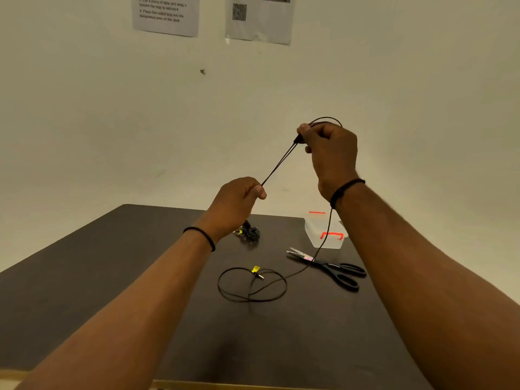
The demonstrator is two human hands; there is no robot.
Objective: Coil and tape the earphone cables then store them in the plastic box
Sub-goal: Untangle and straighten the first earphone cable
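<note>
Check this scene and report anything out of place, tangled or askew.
Little stands out. The earphone cable held taut between left hand and right hand trails down across the scissors, where it could snag. Its tail sprawls in loose loops on the table.

**Plain room, dark table, couple of printouts on the wall**

So the main piece of furniture is a dark brown, matte rectangular table (84, 277), pushed up close to a plain off-white painted wall (84, 108). The table's near edge shows a strip of lighter wood.

High on the wall above the table there's a white paper sheet with printed lines of text (166, 15), blurry, and just right of it a second white paper sheet with a QR code (259, 21). Below the sheets sits a small dark mark (202, 71) on the paint. Lighting is warm, soft and pretty even, with faint scuffs on the wall just above the table's far edge.
</note>
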